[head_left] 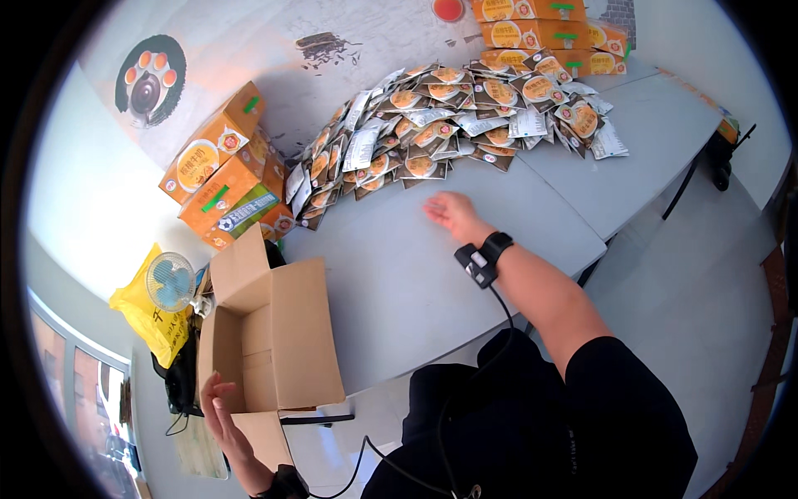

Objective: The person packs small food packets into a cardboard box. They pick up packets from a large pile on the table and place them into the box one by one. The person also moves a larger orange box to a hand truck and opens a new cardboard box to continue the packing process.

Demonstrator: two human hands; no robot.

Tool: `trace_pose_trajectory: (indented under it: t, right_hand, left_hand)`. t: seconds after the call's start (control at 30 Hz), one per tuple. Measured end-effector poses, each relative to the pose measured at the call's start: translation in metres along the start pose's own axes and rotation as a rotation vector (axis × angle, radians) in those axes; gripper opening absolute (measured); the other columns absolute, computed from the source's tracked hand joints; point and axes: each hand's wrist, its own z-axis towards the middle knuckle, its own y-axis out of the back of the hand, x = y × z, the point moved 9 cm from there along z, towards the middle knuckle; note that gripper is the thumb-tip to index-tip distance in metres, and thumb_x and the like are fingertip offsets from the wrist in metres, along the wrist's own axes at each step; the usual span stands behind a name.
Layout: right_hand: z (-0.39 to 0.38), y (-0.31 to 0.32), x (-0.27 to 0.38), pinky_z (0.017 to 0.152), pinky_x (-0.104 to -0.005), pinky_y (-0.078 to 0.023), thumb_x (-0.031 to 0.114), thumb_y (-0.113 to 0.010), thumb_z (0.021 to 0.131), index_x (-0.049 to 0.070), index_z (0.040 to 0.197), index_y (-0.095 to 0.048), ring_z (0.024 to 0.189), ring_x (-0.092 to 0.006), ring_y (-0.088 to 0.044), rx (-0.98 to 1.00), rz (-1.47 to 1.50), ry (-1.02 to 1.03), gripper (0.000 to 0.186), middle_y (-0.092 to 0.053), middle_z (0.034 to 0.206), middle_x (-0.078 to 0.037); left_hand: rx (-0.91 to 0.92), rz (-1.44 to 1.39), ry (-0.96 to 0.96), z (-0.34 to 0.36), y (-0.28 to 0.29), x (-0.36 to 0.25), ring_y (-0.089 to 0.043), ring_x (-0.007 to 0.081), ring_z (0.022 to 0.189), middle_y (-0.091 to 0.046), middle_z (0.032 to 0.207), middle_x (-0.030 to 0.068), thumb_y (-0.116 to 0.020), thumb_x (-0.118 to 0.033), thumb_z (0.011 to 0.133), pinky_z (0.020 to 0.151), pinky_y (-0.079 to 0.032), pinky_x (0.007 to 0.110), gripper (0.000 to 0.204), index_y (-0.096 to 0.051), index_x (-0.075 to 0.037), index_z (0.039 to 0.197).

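Observation:
My right hand (pixel 452 214) is over the grey tabletop (pixel 374 291), just in front of a big heap of flat sachets (pixel 465 125) with brown, orange and white faces. Its fingers are loosely curved and apart, holding nothing visible. At the lower left, my left hand (pixel 226 424) is raised by the near side of an open cardboard box (pixel 303 328), fingers apart and empty. The box's flaps stand out and its inside shows bare cardboard. Each wrist wears a black strapped device with a cable.
Orange cartons are stacked at the left (pixel 212 150) and back right (pixel 532 33). A small fan (pixel 170 283), yellow bag (pixel 133 308) and black bag (pixel 179 382) stand beyond the box. Dark equipment (pixel 721 158) sits past the table's right end. A window (pixel 83 391) is at far left.

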Motion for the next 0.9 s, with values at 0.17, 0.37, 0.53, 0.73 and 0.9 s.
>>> trace_pose_trajectory:
  t: [0.17,0.37,0.53,0.73,0.9]
  right_hand:
    - [0.055,0.028,0.017,0.08,-0.0385,-0.053,0.018,-0.043,0.093,-0.009,0.115,-0.038,0.094,-0.0311,-0.059,-0.101,0.07,-0.007,0.035,-0.048,0.11,-0.021]
    - [0.081,0.011,0.007,0.073,-0.0398,-0.056,0.015,-0.042,0.093,-0.008,0.11,-0.039,0.086,-0.0352,-0.06,-0.216,-0.031,-0.088,0.029,-0.051,0.101,-0.022]
    - [0.103,0.028,0.023,0.07,-0.0384,-0.055,0.005,-0.043,0.086,-0.008,0.102,-0.044,0.088,-0.0321,-0.062,-0.172,-0.162,-0.036,0.02,-0.056,0.101,-0.022]
    - [0.042,-0.007,-0.022,0.078,-0.0343,-0.052,0.001,-0.05,0.078,0.002,0.08,-0.048,0.079,-0.0206,-0.059,0.032,-0.003,0.077,0.003,-0.053,0.079,-0.008]
    - [-0.035,-0.044,-0.051,0.087,-0.0366,-0.049,-0.001,-0.047,0.077,-0.001,0.089,-0.051,0.089,-0.0216,-0.059,0.215,0.04,-0.107,0.012,-0.058,0.09,-0.009]
  left_hand:
    - [0.222,-0.686,-0.011,0.018,-0.088,-0.065,-0.05,0.0272,0.11,-0.06,0.099,0.0146,-0.039,-0.034,0.093,0.099,-0.031,0.041,0.048,-0.043,0.003,0.122]
    - [0.622,-1.149,0.511,0.016,-0.271,0.003,-0.054,0.0256,0.104,-0.062,0.099,0.0126,-0.041,-0.042,0.093,0.095,-0.037,0.038,0.047,-0.048,-0.003,0.118]
    - [0.622,-1.587,0.767,0.0,-0.361,0.018,-0.055,0.0279,0.102,-0.062,0.097,0.0138,-0.039,-0.045,0.093,0.093,-0.041,0.04,0.05,-0.049,-0.002,0.115]
    - [0.509,-1.75,0.746,0.006,-0.374,0.035,-0.05,0.0294,0.108,-0.053,0.111,0.0182,-0.04,-0.044,0.093,0.096,-0.039,0.04,0.053,-0.04,0.0,0.121]
    - [0.43,-1.815,0.839,0.006,-0.392,0.041,-0.038,0.0298,0.122,-0.036,0.131,0.0206,-0.044,-0.044,0.091,0.103,-0.033,0.04,0.064,-0.025,0.001,0.132]
